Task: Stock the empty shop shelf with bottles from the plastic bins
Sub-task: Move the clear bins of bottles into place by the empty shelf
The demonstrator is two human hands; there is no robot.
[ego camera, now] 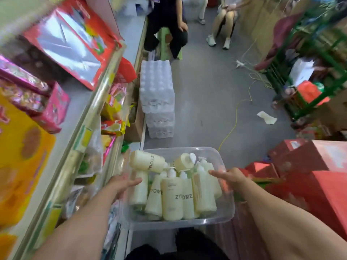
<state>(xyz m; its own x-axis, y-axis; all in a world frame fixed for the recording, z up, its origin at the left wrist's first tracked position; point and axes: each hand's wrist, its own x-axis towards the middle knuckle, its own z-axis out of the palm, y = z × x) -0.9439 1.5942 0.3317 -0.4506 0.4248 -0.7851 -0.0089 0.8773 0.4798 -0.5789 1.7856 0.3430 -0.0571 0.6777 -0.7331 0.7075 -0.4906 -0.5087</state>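
A clear plastic bin (216,221) sits low in front of me, filled with several cream pump bottles (172,199) marked ZYOME; some lie across the top. My left hand (122,184) grips the bin's left rim, thumb over the edge. My right hand (230,178) holds the right rim, fingers pointing inward over the bottles. The shop shelf (78,128) runs along my left, its levels holding boxes and snack packs.
Stacked shrink-wrapped water bottle packs (156,98) stand on the floor ahead beside the shelf. Red boxes (309,175) crowd the right. A yellow cable (232,126) and paper scrap (266,117) lie on the grey floor. Two people sit on stools at the aisle's far end.
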